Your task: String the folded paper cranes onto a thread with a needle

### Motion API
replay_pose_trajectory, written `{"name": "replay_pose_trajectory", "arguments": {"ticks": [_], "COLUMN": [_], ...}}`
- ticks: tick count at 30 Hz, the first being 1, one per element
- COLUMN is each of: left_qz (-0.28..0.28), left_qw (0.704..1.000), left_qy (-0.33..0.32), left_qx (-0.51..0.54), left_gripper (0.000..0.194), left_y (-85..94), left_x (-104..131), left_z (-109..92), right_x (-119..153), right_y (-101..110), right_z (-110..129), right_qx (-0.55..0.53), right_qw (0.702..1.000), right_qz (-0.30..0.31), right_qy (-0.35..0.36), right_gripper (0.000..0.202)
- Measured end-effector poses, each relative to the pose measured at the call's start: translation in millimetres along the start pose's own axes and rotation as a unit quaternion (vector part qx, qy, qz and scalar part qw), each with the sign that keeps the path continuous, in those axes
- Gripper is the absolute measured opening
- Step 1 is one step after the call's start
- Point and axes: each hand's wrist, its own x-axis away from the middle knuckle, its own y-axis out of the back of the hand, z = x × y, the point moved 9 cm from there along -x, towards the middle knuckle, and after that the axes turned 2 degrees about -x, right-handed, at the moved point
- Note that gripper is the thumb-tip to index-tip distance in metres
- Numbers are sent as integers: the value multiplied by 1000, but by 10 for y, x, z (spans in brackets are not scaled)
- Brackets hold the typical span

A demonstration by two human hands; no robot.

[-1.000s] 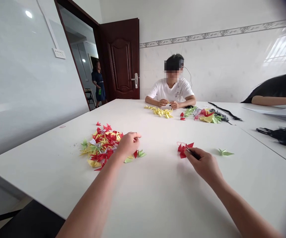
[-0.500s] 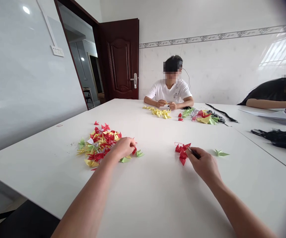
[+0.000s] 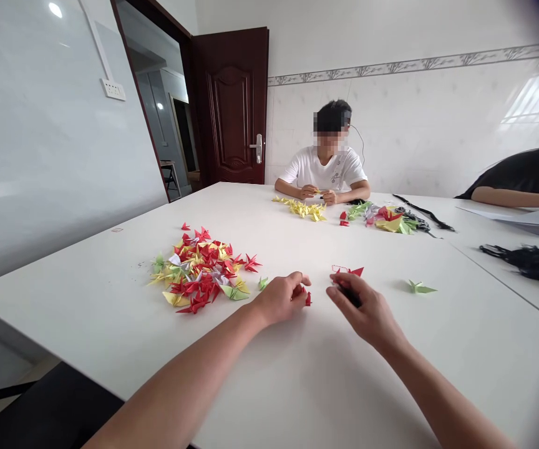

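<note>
My left hand has its fingers closed on a small red paper crane, held low over the white table. Across a short gap, my right hand curls round a slim dark tool; its tip is hidden, so its exact kind cannot be told. Just beyond the right hand lies another red paper crane, partly covered by the fingers, with a thin red outline marked on the table beside it. Left of my left hand spreads a pile of red, yellow, green and white paper cranes.
A green crane lies right of my right hand. Across the table a person in a white shirt handles something small behind yellow cranes. More coloured cranes, black cords, papers and a black bundle lie right.
My left hand has moved right, from the pile's edge toward my right hand, bringing a red crane. My right hand has shifted slightly left and now covers more of the red cranes there.
</note>
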Motion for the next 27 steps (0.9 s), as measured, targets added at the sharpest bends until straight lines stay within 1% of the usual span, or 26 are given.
{"name": "replay_pose_trajectory", "arguments": {"ticks": [2, 4, 6, 8, 10, 14, 19, 23, 27], "left_qz": [16, 32, 46, 55, 55, 44, 56, 56, 49], "left_qw": [1000, 999, 998, 998, 998, 998, 998, 998, 998], "left_qy": [8, 15, 15, 6, 5, 25, 13, 12, 15], "left_qx": [11, 25, 34, 41, 39, 42, 38, 37, 33], "left_gripper": [31, 29, 24, 22, 25, 40, 53, 51, 48], "left_y": [-54, -85, -114, -142, -159, -168, -192, -191, -182], "left_x": [3, -3, -9, -14, -16, -15, -10, -11, -11], "left_z": [31, 63, 79, 77, 91, 150, 125, 110, 108], "right_x": [28, 60, 81, 91, 94, 99, 110, 113, 112], "right_y": [-154, -277, -353, -393, -413, -426, -451, -472, -478], "right_z": [63, 87, 78, 59, 31, 1, 13, 16, -7], "right_qx": [5, 21, 36, 42, 46, 81, 101, 105, 113], "right_qw": [997, 990, 984, 980, 978, 973, 968, 966, 967], "right_qz": [75, 135, 172, 192, 204, 211, 224, 233, 228], "right_qy": [22, 35, 38, 35, 28, 37, 55, 43, 26], "right_gripper": [35, 35, 37, 39, 40, 38, 34, 35, 38]}}
